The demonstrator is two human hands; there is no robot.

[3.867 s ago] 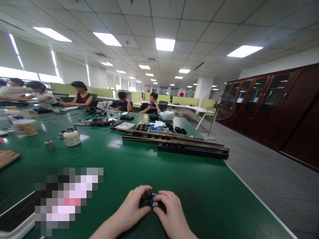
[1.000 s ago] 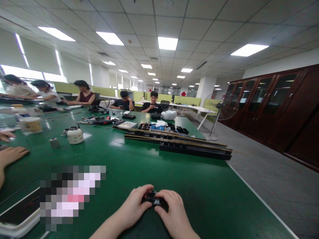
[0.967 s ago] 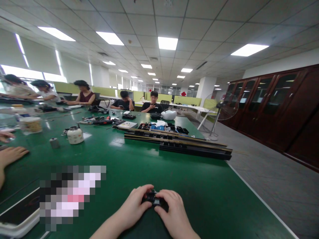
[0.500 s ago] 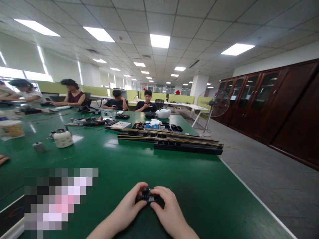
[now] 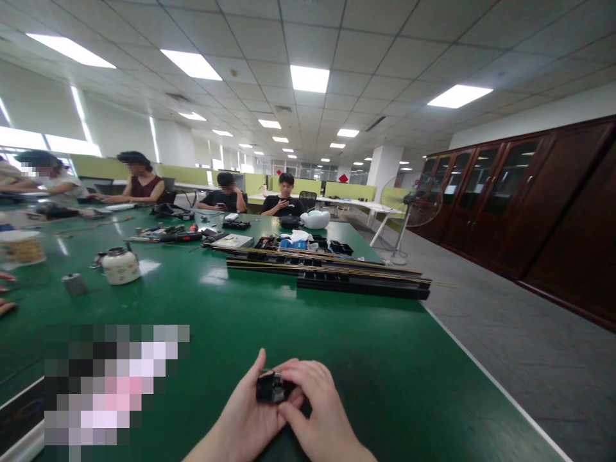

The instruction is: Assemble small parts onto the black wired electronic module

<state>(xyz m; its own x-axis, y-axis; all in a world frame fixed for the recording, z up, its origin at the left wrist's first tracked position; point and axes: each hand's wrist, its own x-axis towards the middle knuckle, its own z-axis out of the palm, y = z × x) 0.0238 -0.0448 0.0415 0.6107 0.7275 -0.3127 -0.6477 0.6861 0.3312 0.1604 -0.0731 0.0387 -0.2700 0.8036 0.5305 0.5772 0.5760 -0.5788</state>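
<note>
- At the far left, a pale tub [image 5: 22,248] stood on the green worktop [image 5: 385,372]. Nearer me were some fingers [image 5: 6,307] of another person.
- At the near left corner lay a flat thing with a white rim [image 5: 24,423]. Big blurry squares hid the spot next to it.
- Then came a small grey can-like thing [image 5: 74,284], and just beside it a round white pot [image 5: 120,266] with little marks on it.
- Farther back was a messy row of tools [image 5: 180,237], with a flat pale box [image 5: 233,241] near its right end.
- My left hand [image 5: 248,420] was open, palm up, with its thumb sticking out. It was under the small black part [image 5: 269,389].
- The small black part sat in my left hand, close to me. I cannot tell what it was.
- My right hand [image 5: 320,401] was touching my left, with its fingers and thumb closed on the right side of the part.
- Past my hands lay long black bars [image 5: 363,285], with thin gold rods [image 5: 317,264] along them.
- At the right, a tall fan [image 5: 410,202] stood on the floor by dark red cupboards [image 5: 495,199].
</note>
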